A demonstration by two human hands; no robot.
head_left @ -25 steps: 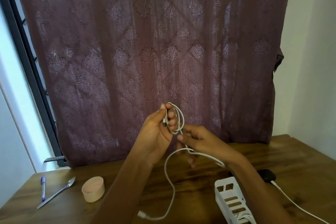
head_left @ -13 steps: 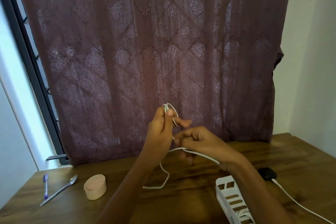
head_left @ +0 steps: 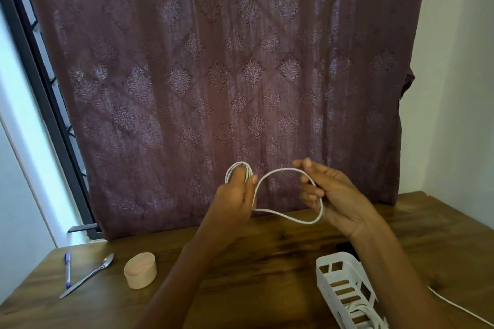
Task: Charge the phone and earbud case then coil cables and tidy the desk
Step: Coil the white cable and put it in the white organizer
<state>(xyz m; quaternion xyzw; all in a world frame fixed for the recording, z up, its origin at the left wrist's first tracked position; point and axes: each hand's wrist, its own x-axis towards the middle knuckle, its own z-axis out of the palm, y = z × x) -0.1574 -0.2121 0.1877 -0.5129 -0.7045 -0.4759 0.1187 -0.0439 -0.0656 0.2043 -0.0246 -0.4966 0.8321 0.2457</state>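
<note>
A white cable (head_left: 278,171) is held up in front of the curtain, above the wooden desk (head_left: 254,262). My left hand (head_left: 235,200) pinches a small coil of it, whose loops stick up over my fingers. My right hand (head_left: 331,195) holds the loose end, which arcs from the coil over my fingers and hangs in one wide loop below. A white slotted basket (head_left: 344,286) stands at the front right with another white cable coiled inside. A second white cable (head_left: 454,308) runs across the desk at the far right. No phone or earbud case can be made out.
On the desk's left lie a blue pen (head_left: 68,270), a metal spoon (head_left: 88,275) and a small round beige container (head_left: 140,270). A patterned maroon curtain (head_left: 227,75) hangs behind the desk, with a window frame at the left and a white wall at the right.
The tail that hung down to the desk is lifted off it. My right hand has moved right and up, drawing the loose end into a wide loop; my left hand still holds the coil.
</note>
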